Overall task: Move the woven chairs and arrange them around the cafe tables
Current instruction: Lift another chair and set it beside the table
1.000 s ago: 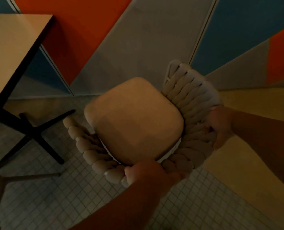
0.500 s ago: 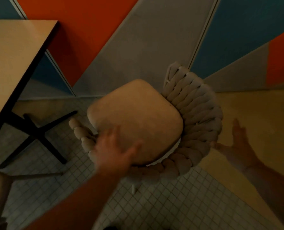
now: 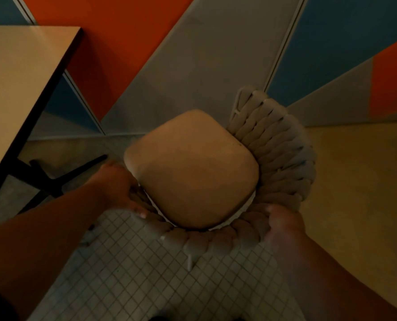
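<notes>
A woven chair (image 3: 283, 156) with thick beige braided back and a tan seat cushion (image 3: 192, 167) stands below me on the tiled floor. My left hand (image 3: 121, 188) grips the left part of its woven rim. On the near right part of the rim my right hand (image 3: 283, 225) grips the weave. The cafe table (image 3: 19, 79), with a pale wooden top and dark edge, is at the upper left, apart from the chair.
The table's black cross-shaped base (image 3: 53, 179) lies on the floor just left of the chair. A wall (image 3: 192, 54) with orange, grey and blue panels runs close behind. Small white tiles cover the near floor (image 3: 146, 274); yellow flooring (image 3: 359, 181) is to the right.
Both hands had let go of the chair half a second ago; now each grips the rim again at a new spot, the left further left, the right nearer me.
</notes>
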